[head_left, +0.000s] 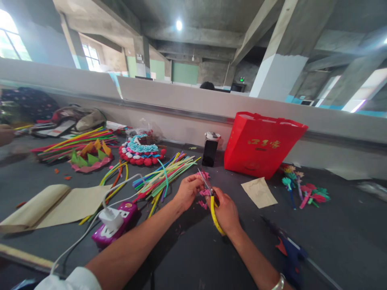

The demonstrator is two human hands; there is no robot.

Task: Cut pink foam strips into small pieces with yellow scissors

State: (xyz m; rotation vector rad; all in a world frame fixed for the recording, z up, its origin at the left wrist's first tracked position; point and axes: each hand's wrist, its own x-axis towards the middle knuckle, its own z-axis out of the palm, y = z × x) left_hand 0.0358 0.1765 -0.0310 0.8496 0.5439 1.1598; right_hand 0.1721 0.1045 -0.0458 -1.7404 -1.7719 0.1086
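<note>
My right hand (226,211) is closed round the yellow handles of a pair of scissors (216,219), whose metal blades point up and to the left. Close beside the blades, the fingers of my left hand (189,191) are pinched on a pink crinkled piece (203,175), which looks like paper or fuzzy stem; its kind is hard to make out. Small pink scraps (202,204) lie on the dark table below the hands. To the left of my left hand is a bundle of coloured pipe cleaners (169,175).
A purple power strip (116,225) with a white plug and cable sits front left, near a brown paper roll (51,205). A red bag (263,145) and a phone (209,151) stand behind. At right lie a glue gun (288,249) and coloured flowers (313,193). Another person's hand (5,135) shows far left.
</note>
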